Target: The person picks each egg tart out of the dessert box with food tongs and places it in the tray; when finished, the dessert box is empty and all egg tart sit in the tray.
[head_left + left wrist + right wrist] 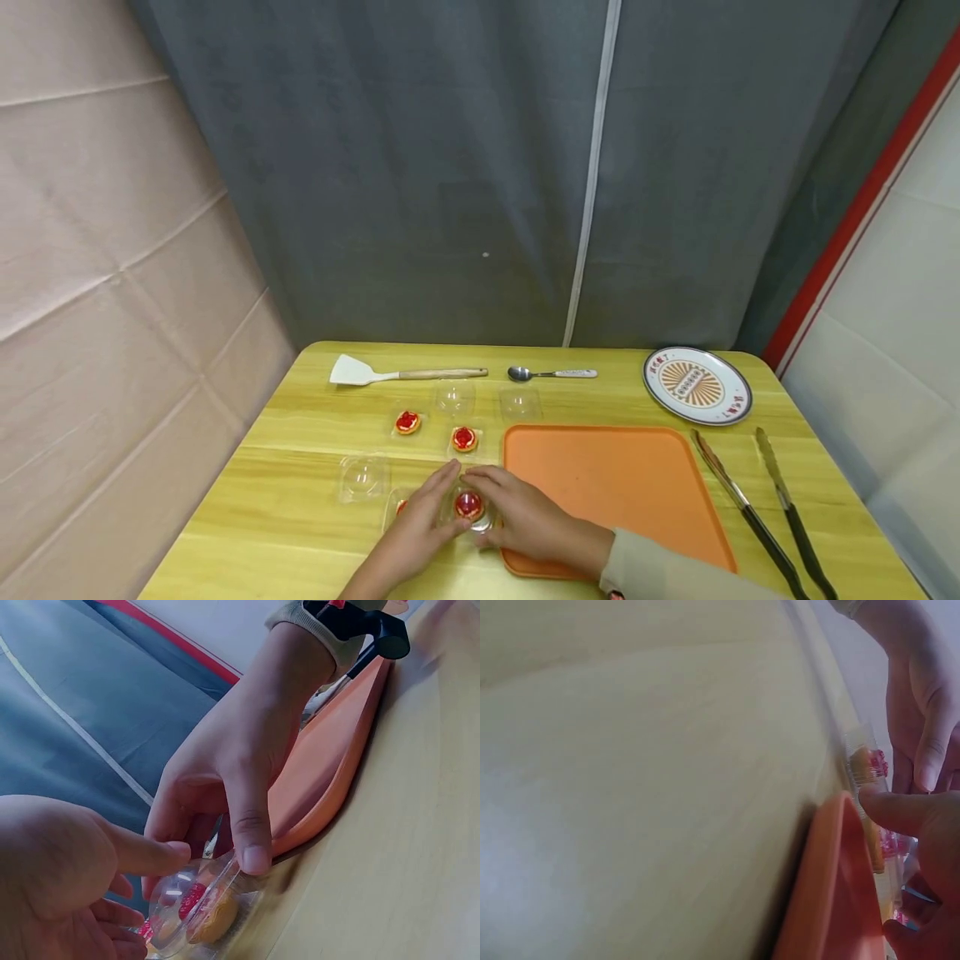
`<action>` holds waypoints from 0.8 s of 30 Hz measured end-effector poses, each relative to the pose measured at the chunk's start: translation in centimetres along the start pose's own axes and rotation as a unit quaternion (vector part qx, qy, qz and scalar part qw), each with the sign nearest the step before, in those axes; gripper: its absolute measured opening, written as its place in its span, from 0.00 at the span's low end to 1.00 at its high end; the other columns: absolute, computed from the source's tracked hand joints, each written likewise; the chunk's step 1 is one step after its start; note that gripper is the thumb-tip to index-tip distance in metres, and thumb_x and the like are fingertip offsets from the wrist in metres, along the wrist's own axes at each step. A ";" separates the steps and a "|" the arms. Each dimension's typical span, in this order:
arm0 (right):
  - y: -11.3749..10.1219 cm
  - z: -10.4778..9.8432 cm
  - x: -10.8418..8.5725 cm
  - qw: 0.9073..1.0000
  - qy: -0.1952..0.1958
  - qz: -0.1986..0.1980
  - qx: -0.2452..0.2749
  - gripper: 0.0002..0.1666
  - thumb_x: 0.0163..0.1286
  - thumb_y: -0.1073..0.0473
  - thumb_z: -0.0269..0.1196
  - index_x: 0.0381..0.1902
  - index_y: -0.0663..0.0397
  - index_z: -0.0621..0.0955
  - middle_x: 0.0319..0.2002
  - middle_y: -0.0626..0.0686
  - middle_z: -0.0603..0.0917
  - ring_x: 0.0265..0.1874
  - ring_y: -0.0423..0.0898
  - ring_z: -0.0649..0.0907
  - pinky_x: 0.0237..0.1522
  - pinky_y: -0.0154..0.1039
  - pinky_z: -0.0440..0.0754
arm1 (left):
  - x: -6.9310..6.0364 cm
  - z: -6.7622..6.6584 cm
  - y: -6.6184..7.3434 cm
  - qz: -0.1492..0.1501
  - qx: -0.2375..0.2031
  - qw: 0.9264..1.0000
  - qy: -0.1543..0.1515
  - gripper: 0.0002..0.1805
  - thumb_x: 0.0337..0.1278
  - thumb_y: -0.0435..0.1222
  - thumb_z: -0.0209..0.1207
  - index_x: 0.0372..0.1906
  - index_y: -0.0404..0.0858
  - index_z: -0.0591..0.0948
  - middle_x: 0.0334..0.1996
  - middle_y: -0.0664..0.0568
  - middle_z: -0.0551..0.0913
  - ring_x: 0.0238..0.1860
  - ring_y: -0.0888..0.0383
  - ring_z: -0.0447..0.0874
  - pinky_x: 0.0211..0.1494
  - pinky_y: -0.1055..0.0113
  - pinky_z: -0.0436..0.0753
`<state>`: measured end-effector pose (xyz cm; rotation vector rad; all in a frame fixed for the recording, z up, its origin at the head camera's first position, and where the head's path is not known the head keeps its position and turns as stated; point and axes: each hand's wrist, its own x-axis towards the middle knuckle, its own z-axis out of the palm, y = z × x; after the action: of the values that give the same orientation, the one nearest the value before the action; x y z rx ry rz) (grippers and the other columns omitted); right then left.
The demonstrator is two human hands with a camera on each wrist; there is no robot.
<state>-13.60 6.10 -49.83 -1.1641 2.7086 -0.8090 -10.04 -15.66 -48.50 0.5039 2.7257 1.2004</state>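
Observation:
A small red-topped tart (468,505) sits under a clear plastic dome lid (166,900) near the table's front. From its left side, my left hand (415,533) holds the lid between thumb and fingers. My right hand (528,515) grips the opposite side, its thumb on the lid's rim in the left wrist view. Two more tarts lie on clear bases behind: one at the left (407,422), another tart (464,439) closer to the tray. My left hand partly hides a further tart (401,507).
Loose clear lids lie at the left (363,479) and behind the tarts. An orange tray (600,492) borders my right hand. Tongs (738,496) and a round plate (697,386) are at right; a spatula (420,374) and spoon (551,374) lie along the back.

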 end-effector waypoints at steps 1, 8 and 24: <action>0.1 0.1 0.0 1.000 0.000 0.000 -0.004 0.49 0.64 0.43 0.74 0.78 0.45 0.67 0.75 0.51 0.69 0.69 0.51 0.76 0.66 0.53 0.80 | 0.0 0.1 0.0 -0.001 0.003 1.000 -0.001 0.44 0.65 0.42 0.67 0.79 0.31 0.61 0.80 0.38 0.58 0.77 0.34 0.60 0.74 0.34 0.64; 0.4 0.1 -0.1 1.000 0.002 0.002 -0.003 0.50 0.64 0.44 0.74 0.78 0.47 0.66 0.75 0.51 0.70 0.68 0.52 0.77 0.67 0.53 0.79 | 0.2 0.6 0.6 -0.005 0.016 1.000 0.008 0.47 0.60 0.40 0.70 0.79 0.31 0.61 0.80 0.39 0.57 0.76 0.34 0.60 0.73 0.35 0.66; 1.5 0.0 0.0 0.998 0.005 -0.008 0.054 0.49 0.64 0.49 0.75 0.77 0.55 0.67 0.73 0.51 0.72 0.69 0.52 0.76 0.70 0.51 0.76 | 0.7 2.9 1.6 -0.048 -0.079 0.994 0.064 0.53 0.52 0.35 0.75 0.77 0.23 0.58 0.80 0.31 0.52 0.77 0.27 0.52 0.75 0.32 0.57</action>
<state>-14.58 6.91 -50.58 -1.1641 2.6299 -0.9532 -9.53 -12.36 -49.27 0.2839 2.6909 1.4547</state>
